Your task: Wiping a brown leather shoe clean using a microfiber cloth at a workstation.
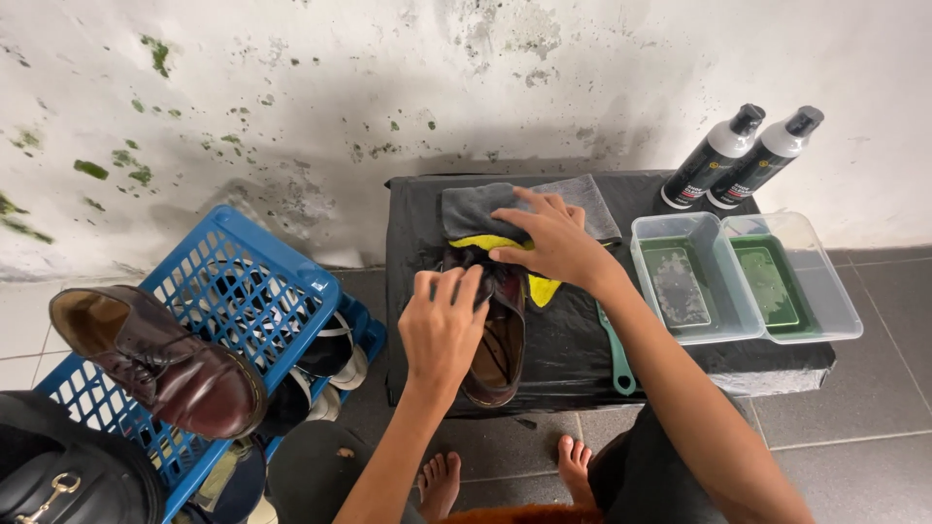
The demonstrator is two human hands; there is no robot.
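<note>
Left hand [442, 325]: fingers curled and closed on the upper edge of a dark brown shoe [495, 349], near its tongue and opening.
Right hand [553, 238]: fingers bent and pressing down at the toe end of the same shoe, over the cloths; whether it grips anything I cannot tell.
Shoe: lies lengthwise on a black-covered table [573, 349], opening toward the person, toe pointing at the wall.
Cloths: a grey cloth [476, 209] is spread at the back of the table, a yellow cloth [540, 287] lies on it, partly under the shoe's toe and the right hand.
Brush: a green handle [615, 361] shows on the table just beside the right forearm.
Tubs: two clear plastic tubs [718, 281], side by side on the right part of the table, each with green inside.
Bottles: two black-and-white bottles [743, 155] stand against the wall behind the tubs.
Crate: a blue crate [243, 281] sits left of the table, with a second brown shoe [160, 359] resting on its rim.
Bag: a black bag [68, 475] at the lower left corner.
Feet: bare, on grey floor tiles below the table.
</note>
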